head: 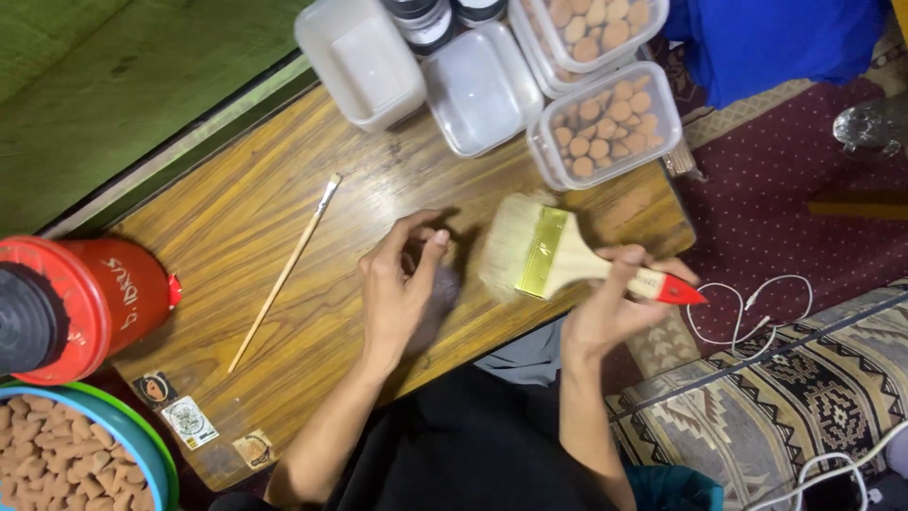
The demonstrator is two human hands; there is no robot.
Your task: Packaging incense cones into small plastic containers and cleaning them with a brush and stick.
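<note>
So, left to right: red bucket overhangs the left end of the wooden tabletop, with a bowl of brown clay pieces below it off the near-left corner. Thin paintbrush lies loose mid-left, well apart from both hands. Left hand sits mid-table near the front edge, fingers curled round something small; the thing itself is hidden, so can't tell what it is or how tight the pinch is. Right hand is wrapped round the handle of a wide flat brush, bristles pointing at the left hand, just beside its fingertips. Judging progress: two lidded tubs at the far-right edge hold brown pieces, two clear tubs beside them look empty, so brushing seems partway, plenty left.
</note>
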